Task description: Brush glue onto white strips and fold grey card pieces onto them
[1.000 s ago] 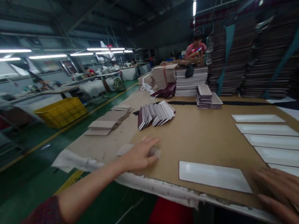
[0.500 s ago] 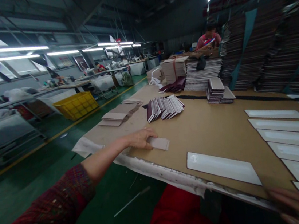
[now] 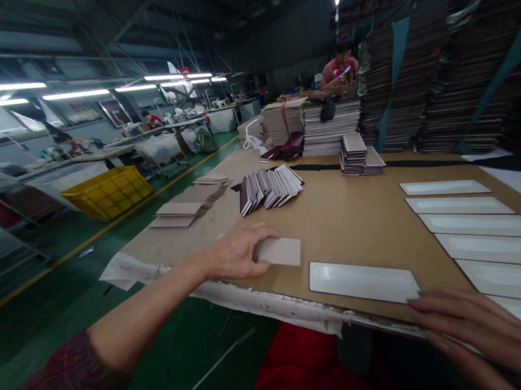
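My left hand [image 3: 239,252] grips a small beige card [image 3: 281,252] between thumb and fingers, just above the brown tabletop [image 3: 340,216]. To the right of it lies a white strip with a dark edge [image 3: 361,281]. My right hand [image 3: 480,332] has its fingers stretched out at the table's front edge, with the fingertips at the strip's right end. Several similar white strips [image 3: 499,221] lie in an overlapping row at the right. Behind my left hand, a fanned pile of maroon-edged pieces [image 3: 270,188] rests on the table.
Beige cards [image 3: 185,206] lie at the table's left. Stacked boards [image 3: 331,128] and a small pile [image 3: 355,154] stand farther back, near tall dark stacks [image 3: 442,81]. A person [image 3: 340,69] is behind them. A yellow crate [image 3: 106,193] sits on the green floor.
My left hand has moved right with the beige card, towards the white strip. My right hand has come left to the strip's end. The view has shifted slightly right.
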A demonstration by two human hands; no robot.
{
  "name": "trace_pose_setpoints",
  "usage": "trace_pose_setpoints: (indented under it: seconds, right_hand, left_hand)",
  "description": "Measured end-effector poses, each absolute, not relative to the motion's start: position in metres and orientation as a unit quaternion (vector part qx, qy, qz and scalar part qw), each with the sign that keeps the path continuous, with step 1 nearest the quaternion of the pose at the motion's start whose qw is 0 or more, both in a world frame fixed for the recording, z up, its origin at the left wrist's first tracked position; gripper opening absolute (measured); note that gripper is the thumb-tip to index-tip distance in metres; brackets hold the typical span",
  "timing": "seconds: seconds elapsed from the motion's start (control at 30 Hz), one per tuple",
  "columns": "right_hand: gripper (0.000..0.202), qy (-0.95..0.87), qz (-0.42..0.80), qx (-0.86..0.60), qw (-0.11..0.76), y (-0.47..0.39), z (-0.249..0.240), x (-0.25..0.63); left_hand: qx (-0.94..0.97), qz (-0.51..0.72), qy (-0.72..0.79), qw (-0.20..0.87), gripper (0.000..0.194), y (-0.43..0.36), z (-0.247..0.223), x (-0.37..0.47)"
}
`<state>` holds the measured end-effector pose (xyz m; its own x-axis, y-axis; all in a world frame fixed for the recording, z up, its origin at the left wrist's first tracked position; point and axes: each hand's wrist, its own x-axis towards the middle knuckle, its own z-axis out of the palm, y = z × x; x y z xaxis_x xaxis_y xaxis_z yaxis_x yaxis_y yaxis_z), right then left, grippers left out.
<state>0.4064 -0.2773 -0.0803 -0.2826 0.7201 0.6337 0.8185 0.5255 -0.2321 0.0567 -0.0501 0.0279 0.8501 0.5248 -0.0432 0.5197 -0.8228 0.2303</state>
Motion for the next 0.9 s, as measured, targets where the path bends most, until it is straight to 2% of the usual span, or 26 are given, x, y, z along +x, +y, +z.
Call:
trace_pose_setpoints:
  seconds: [0.07, 0.2, 0.47, 0.67, 0.83, 0.9]
  right_hand:
    - [0.044, -0.793, -0.058, -0.49, 0.358, -0.269, -0.055, 0.374]
    - [0.047, -0.792, -0.027, -0.516, 0.325, -0.25, -0.035, 0.337]
    - [0.045, -0.824, -0.08, -0.493, 0.268, -0.259, -0.049, 0.35]
    - [0.041, -0.816, -0.026, -0.51, 0.271, -0.265, -0.048, 0.366]
    - [0.044, -0.813, -0.065, -0.519, 0.255, -0.267, -0.051, 0.367]
    - [0.045, -0.807, -0.08, -0.524, 0.261, -0.269, -0.049, 0.376]
  left_hand:
    - [0.968, 0.014, 0.222, 0.118, 0.046, -0.078, 0.032, 0.081]
    - [0.977, 0.009, 0.164, 0.139, 0.045, -0.118, 0.033, 0.117]
    - [0.975, 0.053, 0.136, 0.166, 0.044, -0.129, 0.012, 0.139]
    - [0.974, 0.076, 0.115, 0.177, 0.048, -0.129, 0.0, 0.145]
    - [0.976, 0.077, 0.113, 0.172, 0.045, -0.127, -0.003, 0.15]
    - [0.975, 0.112, 0.114, 0.157, 0.055, -0.124, -0.002, 0.146]
